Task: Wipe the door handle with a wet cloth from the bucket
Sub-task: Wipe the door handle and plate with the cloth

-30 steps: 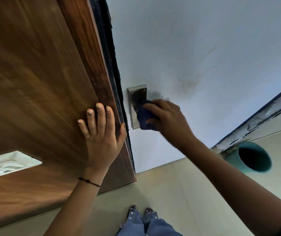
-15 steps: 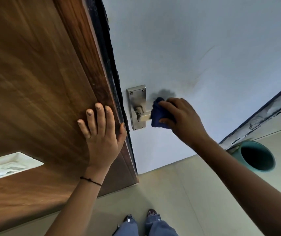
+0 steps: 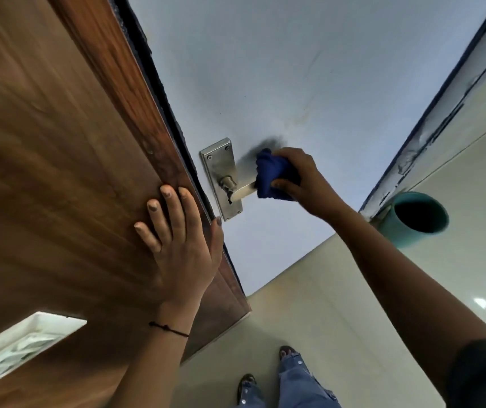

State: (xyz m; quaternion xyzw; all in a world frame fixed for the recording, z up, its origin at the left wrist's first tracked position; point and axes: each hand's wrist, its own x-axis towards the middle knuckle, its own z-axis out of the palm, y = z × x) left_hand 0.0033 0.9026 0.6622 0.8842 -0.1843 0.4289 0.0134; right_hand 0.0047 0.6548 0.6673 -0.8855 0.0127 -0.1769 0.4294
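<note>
A metal lever door handle juts from a steel backplate on the pale side of the door. My right hand is closed around a dark blue cloth, which is wrapped over the outer end of the lever and hides it. My left hand lies flat with fingers spread on the brown wooden face of the door, thumb over the door's edge. A teal bucket stands on the floor to the right, its inside dark.
Beige floor tiles spread below, with my feet and jeans at the bottom. A door frame runs diagonally on the right beside the bucket. A white panel shows at lower left.
My right hand has slid the blue cloth along the lever from the backplate out toward its end, uncovering the handle's base. My left hand stays pressed on the door.
</note>
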